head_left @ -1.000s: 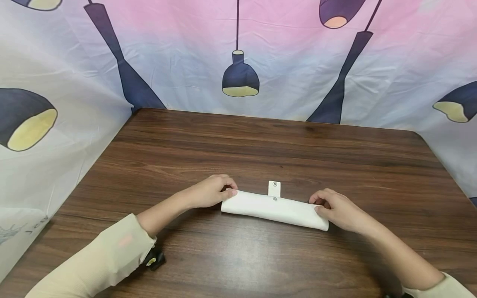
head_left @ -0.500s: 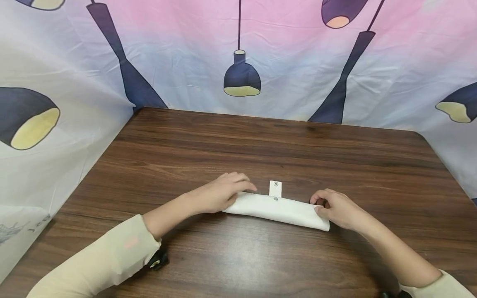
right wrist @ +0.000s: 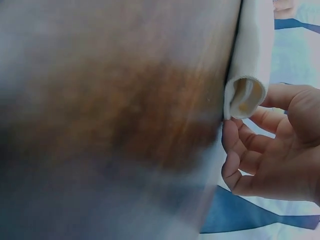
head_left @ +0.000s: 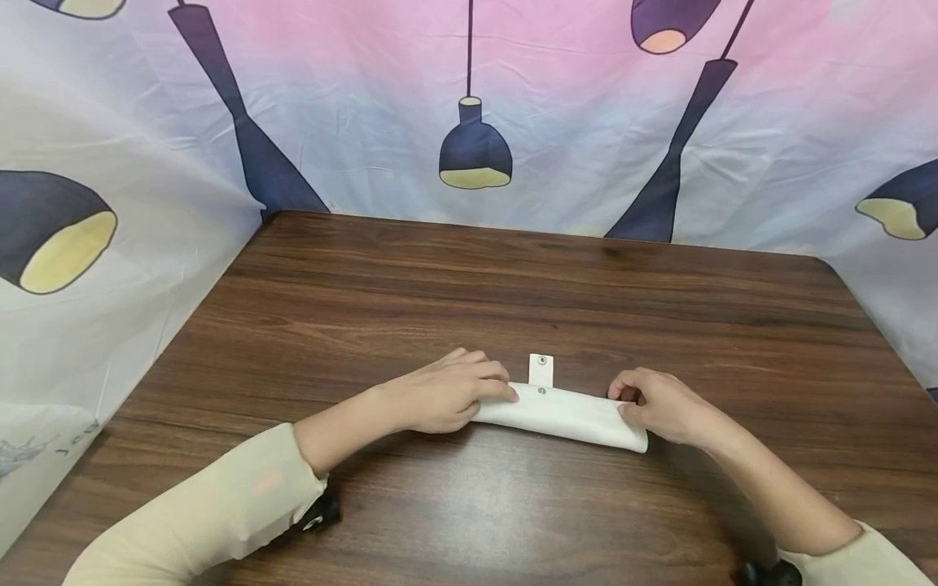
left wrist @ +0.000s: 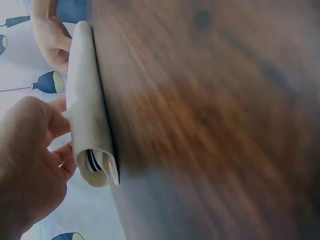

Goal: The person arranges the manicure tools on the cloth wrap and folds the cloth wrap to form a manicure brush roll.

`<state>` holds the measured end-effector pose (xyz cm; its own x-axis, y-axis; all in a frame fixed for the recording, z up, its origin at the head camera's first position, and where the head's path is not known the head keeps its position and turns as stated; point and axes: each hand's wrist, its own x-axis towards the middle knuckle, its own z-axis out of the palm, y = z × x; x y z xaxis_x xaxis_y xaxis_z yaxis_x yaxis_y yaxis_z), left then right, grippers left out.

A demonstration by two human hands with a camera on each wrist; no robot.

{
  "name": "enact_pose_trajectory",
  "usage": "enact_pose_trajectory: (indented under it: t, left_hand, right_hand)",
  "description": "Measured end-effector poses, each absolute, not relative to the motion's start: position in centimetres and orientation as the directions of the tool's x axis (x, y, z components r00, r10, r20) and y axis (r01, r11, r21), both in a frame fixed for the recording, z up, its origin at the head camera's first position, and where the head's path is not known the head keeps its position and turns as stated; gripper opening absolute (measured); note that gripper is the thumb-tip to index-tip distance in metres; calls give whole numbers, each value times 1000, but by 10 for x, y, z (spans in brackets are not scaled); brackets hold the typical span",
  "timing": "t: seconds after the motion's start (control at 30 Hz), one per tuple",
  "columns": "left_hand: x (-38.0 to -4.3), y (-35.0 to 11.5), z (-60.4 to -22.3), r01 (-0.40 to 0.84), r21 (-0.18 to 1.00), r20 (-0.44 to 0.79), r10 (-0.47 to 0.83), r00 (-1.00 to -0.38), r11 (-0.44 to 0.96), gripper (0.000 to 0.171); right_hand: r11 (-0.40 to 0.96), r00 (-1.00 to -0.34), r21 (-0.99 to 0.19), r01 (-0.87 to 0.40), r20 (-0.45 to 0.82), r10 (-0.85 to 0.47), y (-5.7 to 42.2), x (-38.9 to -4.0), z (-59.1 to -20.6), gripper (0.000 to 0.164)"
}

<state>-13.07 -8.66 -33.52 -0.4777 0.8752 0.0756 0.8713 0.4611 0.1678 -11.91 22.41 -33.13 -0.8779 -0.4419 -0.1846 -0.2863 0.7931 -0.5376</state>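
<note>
A white rolled-up pouch [head_left: 564,417] lies crosswise on the table, its short snap strap [head_left: 541,370] sticking out flat from the far side. My left hand [head_left: 454,395] rests over the roll's left part, fingers reaching along its top and covering that end. In the left wrist view the fingertips touch the roll [left wrist: 87,107], and something black-and-white striped shows inside its end. At the other end my right hand [head_left: 663,407] pinches the roll between thumb and fingers. The right wrist view shows the coiled layers of that end [right wrist: 245,95].
The dark wood-grain table [head_left: 440,293] reaches back to a hanging cloth [head_left: 366,122] printed with lamps. Dark devices sit at both wrists, the left one [head_left: 321,513] just below the sleeve cuff.
My left hand let go of its pinch on the roll's left end and slid right, over the top of the roll. The right hand has kept its hold; the roll has hardly moved.
</note>
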Motion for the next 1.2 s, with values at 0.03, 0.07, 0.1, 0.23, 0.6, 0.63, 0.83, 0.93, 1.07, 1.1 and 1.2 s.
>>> enact_pose_trajectory:
  t: [0.03,0.07,0.1,0.23,0.6,0.63,0.83,0.93,1.07,1.1,1.2]
  left_hand:
    - [-131,-86,-335,865,180,67,872,-486,468,39]
    - [-130,-85,-335,859,192,58,868,-493,474,37]
    - [-130,-85,-334,855,197,51,866,-497,479,34]
    - [-130,-84,-333,847,198,33,861,-508,493,32]
    - [-130,-83,-333,852,205,41,865,-500,482,33]
    - [-130,-82,-333,854,205,43,867,-497,479,33]
    - [-130,-82,-333,860,208,50,873,-486,467,33]
    - [-130,-82,-333,863,209,57,875,-481,461,33]
    - [-130,-82,-334,866,205,67,876,-478,457,32]
    - [-130,-82,-334,865,203,68,875,-479,458,32]
    - [-130,-82,-335,864,205,69,874,-481,459,31]
  right_hand:
    - [799,-879,-524,-296,-179,-443,223,-121,-330,14]
    - [802,-879,-511,-310,-168,-447,221,-122,-328,15]
    - [804,-878,-496,-328,-154,-453,218,-124,-327,16]
    - [782,-866,-478,-400,-83,-493,203,-134,-325,20]
    - [694,-817,-541,-474,-24,-576,158,-160,-328,32]
    - [693,-821,-537,-481,-1,-570,157,-160,-328,29]
    - [672,-823,-556,-490,40,-567,155,-150,-323,16]
    - [654,-795,-527,-543,72,-602,157,-142,-323,15]
    - [636,-770,-487,-598,128,-625,159,-135,-325,16]
    - [636,-768,-482,-603,137,-625,158,-133,-326,16]
    - [649,-778,-469,-598,145,-612,157,-130,-329,16]
